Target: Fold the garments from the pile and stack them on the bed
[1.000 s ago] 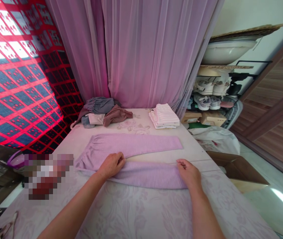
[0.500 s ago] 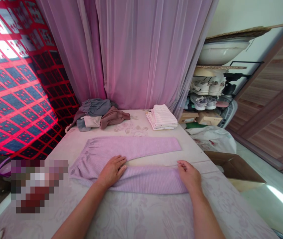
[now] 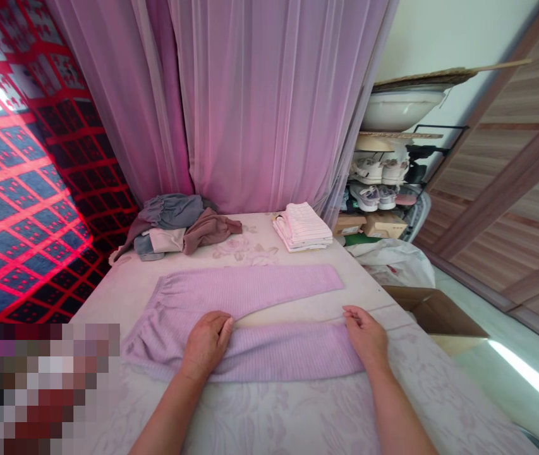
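Lilac ribbed trousers [image 3: 250, 284] lie spread on the bed, gathered waistband to the left and both legs pointing right. My left hand [image 3: 208, 341] is closed on the nearer leg by the crotch, its thumb along the inner edge and its fingertips partly hidden. At that leg's hem, my right hand [image 3: 368, 336] has its fingers closed on the cloth's end. Between the two hands the nearer leg shows soft creases. The farther leg lies flat, untouched by either hand.
A loose heap of grey and brown clothes [image 3: 179, 221] sits at the far left of the bed [image 3: 269, 417]. Folded striped clothes [image 3: 304, 226] are stacked at the far right. An open cardboard box [image 3: 433, 309] stands beside the bed, near a shoe rack [image 3: 378, 180].
My left hand's fingers, earlier stretched flat over the cloth, have drawn in around the leg's inner edge. My right hand stays at the hem. The view has shifted slightly.
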Tool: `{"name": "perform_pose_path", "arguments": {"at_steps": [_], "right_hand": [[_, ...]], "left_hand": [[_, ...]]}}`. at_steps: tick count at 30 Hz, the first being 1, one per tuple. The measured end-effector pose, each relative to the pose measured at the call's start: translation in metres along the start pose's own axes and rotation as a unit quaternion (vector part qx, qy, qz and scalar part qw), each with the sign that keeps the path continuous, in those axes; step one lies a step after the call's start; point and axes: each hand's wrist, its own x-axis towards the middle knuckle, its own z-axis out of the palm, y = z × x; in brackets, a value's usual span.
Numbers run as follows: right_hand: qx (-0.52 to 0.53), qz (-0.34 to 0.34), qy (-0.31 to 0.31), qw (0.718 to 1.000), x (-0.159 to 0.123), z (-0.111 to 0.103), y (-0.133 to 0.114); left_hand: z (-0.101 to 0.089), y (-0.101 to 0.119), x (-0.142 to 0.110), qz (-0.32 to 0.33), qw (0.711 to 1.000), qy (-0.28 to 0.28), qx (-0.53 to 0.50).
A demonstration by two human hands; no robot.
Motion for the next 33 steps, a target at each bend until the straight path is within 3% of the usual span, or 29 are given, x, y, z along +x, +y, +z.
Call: {"name": "perform_pose_path", "arguments": {"at_steps": [12,33], "right_hand": [[-0.066,-0.012,0.004,0.998,-0.0021,0.0012,-0.0032],[-0.078,-0.023,-0.003,0.997,-0.0049,0.0007,-0.0059]], "left_hand": [[0.0018,-0.0032,0.0015,0.013,0.999,0.001,-0.03],[0.0023,-0.004,0.0011,0.016,0.999,-0.002,-0.039]]}}
